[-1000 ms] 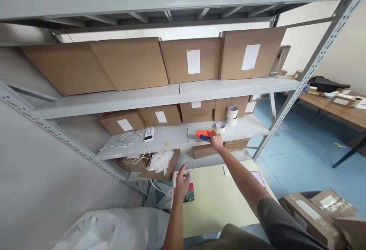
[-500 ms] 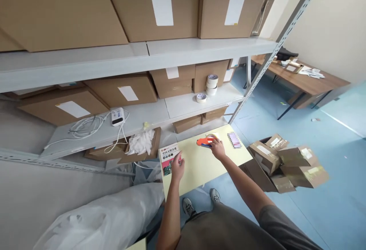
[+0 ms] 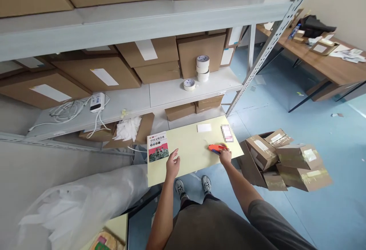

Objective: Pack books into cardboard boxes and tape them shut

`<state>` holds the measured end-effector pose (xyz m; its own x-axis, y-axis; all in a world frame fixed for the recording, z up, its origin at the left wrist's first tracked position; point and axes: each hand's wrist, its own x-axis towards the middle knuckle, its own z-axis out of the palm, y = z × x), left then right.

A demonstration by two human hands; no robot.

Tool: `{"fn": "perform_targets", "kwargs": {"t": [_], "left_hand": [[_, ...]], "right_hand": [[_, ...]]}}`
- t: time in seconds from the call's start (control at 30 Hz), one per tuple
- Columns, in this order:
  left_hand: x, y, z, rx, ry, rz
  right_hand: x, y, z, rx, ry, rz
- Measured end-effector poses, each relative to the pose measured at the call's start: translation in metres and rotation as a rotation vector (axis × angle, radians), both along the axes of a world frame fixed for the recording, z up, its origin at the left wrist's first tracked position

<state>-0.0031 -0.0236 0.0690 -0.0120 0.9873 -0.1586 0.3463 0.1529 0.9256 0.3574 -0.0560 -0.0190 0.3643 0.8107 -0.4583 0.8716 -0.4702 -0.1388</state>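
My right hand point(image 3: 225, 156) is closed around an orange-red and blue tape dispenser point(image 3: 216, 148), low over the right part of the pale yellow tabletop point(image 3: 188, 150). Whether the dispenser rests on the surface I cannot tell. My left hand point(image 3: 172, 165) hovers near the table's front edge, fingers apart and holding nothing. Just left of it lies a book point(image 3: 158, 147) with a white, pink and green cover. Along the back of the tabletop is a white rectangular card or slip point(image 3: 204, 128). A pixelated pinkish-white item point(image 3: 227, 133) lies at the right.
Behind the table stands a grey metal shelf point(image 3: 122, 105) with cardboard boxes, several tape rolls point(image 3: 203, 66), a white device point(image 3: 97, 102) and coiled cable. Opened cartons point(image 3: 286, 158) are piled on the floor at right. A large plastic-wrapped bundle point(image 3: 94, 200) lies at left.
My right hand has drawn the tape dispenser back toward the front right, uncovering the white card. My left hand has moved back off the book. The camera view has tilted down.
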Motion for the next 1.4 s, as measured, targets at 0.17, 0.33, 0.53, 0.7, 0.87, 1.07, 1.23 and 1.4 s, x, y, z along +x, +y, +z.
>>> {"fn": "perform_targets", "kwargs": {"t": [0.17, 0.33, 0.53, 0.7, 0.87, 1.07, 1.23, 1.4], "left_hand": [[0.027, -0.005, 0.01, -0.01, 0.005, 0.004], [0.021, -0.014, 0.022, 0.035, -0.002, 0.08], [-0.032, -0.044, 0.037, 0.052, -0.013, 0.316], [-0.098, -0.086, 0.048, 0.095, -0.061, 0.537], [-0.178, -0.143, 0.045, 0.148, -0.08, 0.741], [-0.289, -0.227, 0.036, 0.231, -0.062, 0.92], [-0.364, -0.283, 0.022, 0.225, -0.103, 0.995], [-0.41, -0.319, 0.017, 0.177, -0.142, 1.003]], "right_hand": [[0.019, -0.004, 0.004, -0.008, 0.052, -0.054], [0.005, 0.001, 0.005, 0.111, 0.093, -0.143], [-0.069, 0.019, 0.019, 0.541, 0.396, 0.189], [-0.149, 0.043, 0.047, 0.636, 0.611, 0.371], [-0.25, 0.05, 0.069, 0.641, 0.718, 0.569], [-0.407, 0.003, 0.08, 0.59, 0.802, 0.865], [-0.534, -0.025, 0.086, 0.498, 0.828, 1.046], [-0.664, -0.02, 0.102, 0.408, 0.779, 1.097]]}}
